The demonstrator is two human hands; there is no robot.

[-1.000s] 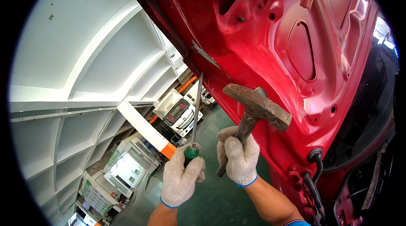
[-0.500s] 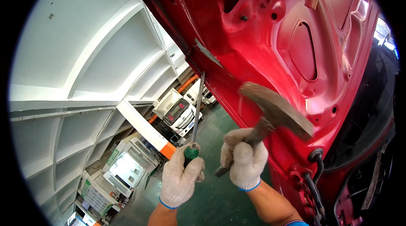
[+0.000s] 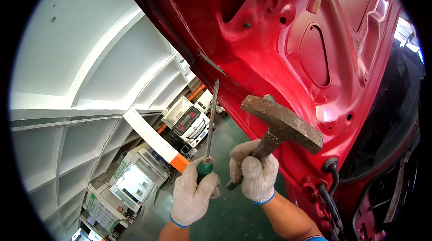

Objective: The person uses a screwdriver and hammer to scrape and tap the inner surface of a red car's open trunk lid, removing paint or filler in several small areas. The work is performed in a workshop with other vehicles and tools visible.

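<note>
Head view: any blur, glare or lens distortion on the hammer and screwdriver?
Head view: hammer and screwdriver sharp, no motion blur; fisheye bends the white ceiling beams near the rim; soft glare patches on the red car panel; black corners from the circular lens; both gloved hands evenly lit.

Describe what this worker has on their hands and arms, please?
Both the left hand and the right hand wear white knitted work gloves, slightly grubby, each with a thin blue trim at the cuff. Beyond the gloves the forearms are bare; at the bottom edge of the picture a bit of blue sleeve shows on the right arm.
</note>
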